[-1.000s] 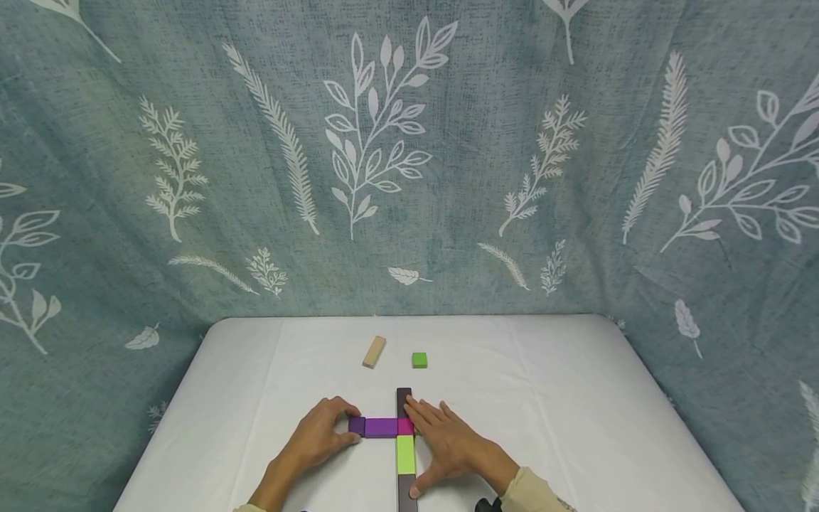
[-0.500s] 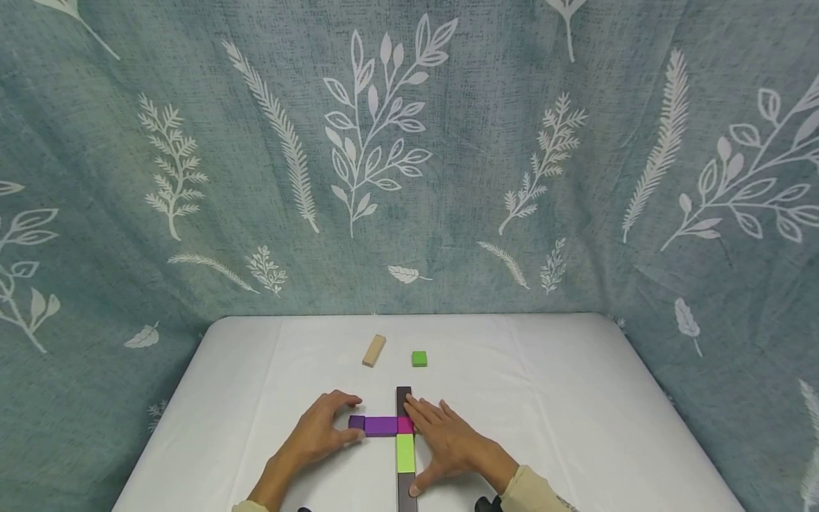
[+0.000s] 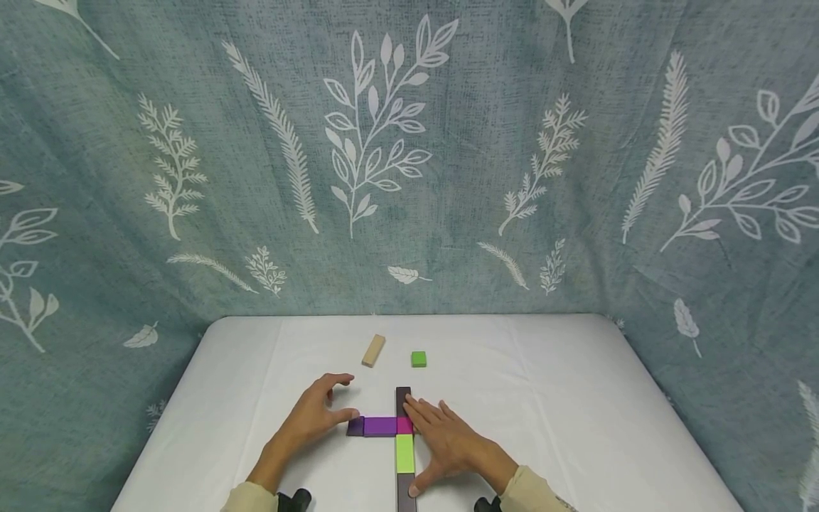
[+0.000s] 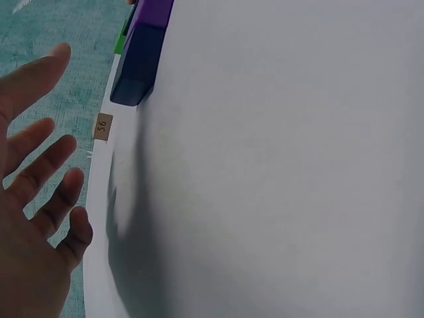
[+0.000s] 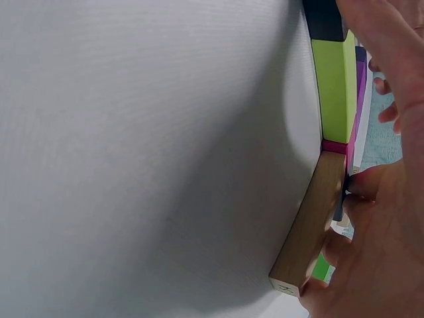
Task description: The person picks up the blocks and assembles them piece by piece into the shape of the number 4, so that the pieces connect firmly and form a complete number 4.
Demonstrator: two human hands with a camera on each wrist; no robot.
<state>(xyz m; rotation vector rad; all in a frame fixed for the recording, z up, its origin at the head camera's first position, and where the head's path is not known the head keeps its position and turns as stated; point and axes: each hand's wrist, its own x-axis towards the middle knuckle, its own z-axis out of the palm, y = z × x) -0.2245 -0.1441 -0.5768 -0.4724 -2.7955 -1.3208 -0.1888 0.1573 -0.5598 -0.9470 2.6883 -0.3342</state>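
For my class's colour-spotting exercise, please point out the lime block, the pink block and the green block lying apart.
Lime block (image 3: 405, 453): head view, middle of its top face.
Pink block (image 3: 404, 425): head view, its top face.
Green block (image 3: 419, 358): head view, its top face.

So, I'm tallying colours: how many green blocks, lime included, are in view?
2: the lime block just left of the right hand, and the small green block lying apart, right of the tan block. Others could be hidden under the right hand.

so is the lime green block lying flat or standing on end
Lying flat: in the head view the lime green block shows its long face upward, between the magenta block and the nearer dark block.
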